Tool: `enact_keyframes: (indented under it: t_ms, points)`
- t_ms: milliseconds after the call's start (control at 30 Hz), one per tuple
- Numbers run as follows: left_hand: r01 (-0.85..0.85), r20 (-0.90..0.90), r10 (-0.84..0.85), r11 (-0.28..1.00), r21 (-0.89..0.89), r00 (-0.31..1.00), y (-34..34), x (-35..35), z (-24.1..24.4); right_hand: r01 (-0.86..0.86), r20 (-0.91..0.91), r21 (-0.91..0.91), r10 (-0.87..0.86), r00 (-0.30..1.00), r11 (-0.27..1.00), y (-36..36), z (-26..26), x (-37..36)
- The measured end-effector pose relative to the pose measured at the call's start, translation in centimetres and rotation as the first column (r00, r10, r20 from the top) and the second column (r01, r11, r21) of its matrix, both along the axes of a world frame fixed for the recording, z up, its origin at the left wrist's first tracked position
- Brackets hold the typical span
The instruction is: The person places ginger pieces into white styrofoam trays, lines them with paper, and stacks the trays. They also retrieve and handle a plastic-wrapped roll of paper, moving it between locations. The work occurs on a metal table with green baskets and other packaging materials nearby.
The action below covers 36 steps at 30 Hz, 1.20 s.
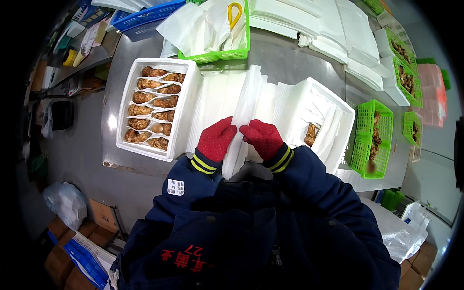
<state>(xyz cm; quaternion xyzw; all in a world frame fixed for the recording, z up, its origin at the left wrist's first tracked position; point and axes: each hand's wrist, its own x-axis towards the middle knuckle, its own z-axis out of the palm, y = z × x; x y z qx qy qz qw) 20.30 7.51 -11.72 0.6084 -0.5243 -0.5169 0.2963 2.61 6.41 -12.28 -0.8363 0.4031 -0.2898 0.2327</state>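
My left hand [216, 139] and my right hand [264, 138], both in red dotted gloves, pinch a long folded strip of white paper [250, 90] between thumbs and fingers. Under it lie more flat white sheets [219, 98]. On the left stands a white foam box [183, 108] with two columns of brown mushrooms [139, 109], parted by strips of white paper. A second foam box [348, 116], right of my right hand, is lined with white paper and shows one mushroom [310, 135] beside folded strips.
A green basket [214, 57] at the back holds white sheets and yellow-handled scissors [235, 14]. White foam sheets [301, 18] are stacked behind. Green baskets of mushrooms [375, 139] stand on the right. The steel table's front edge [137, 170] runs before me.
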Motion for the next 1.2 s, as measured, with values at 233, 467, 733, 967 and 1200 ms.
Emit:
enact_keyframes:
  t_ms: [233, 467, 733, 967, 1200]
  points:
    - [-0.286, 0.087, 0.303, 0.943, -0.172, 0.949, -0.1, 4.1, -2.9, 0.272, 0.030, -0.193, -0.271, 0.962, 0.943, 0.6, -2.2, -3.6]
    - [0.024, 0.486, 0.384, 0.765, -0.644, 0.785, -1.0, 4.7, -1.5, -0.323, 0.566, 0.810, -0.796, 0.212, 0.490, -0.6, 9.1, -6.5]
    - [0.091, 0.241, 0.065, 0.806, -0.585, 0.968, -0.7, -3.8, 0.3, -0.048, 0.757, 0.628, -0.595, 0.271, 0.777, 1.5, 16.2, -13.1]
    - [0.313, 0.747, -0.093, 0.936, -0.159, 0.658, -1.7, -4.9, -7.5, 0.299, 0.794, 0.483, -0.556, 0.248, 0.823, 5.5, 21.2, -25.0]
    - [0.100, -0.373, -0.365, 0.816, -0.570, 0.853, -5.5, -15.4, -0.3, 0.433, 0.824, 0.463, -0.555, 0.111, 0.774, 10.3, 22.5, -32.5]
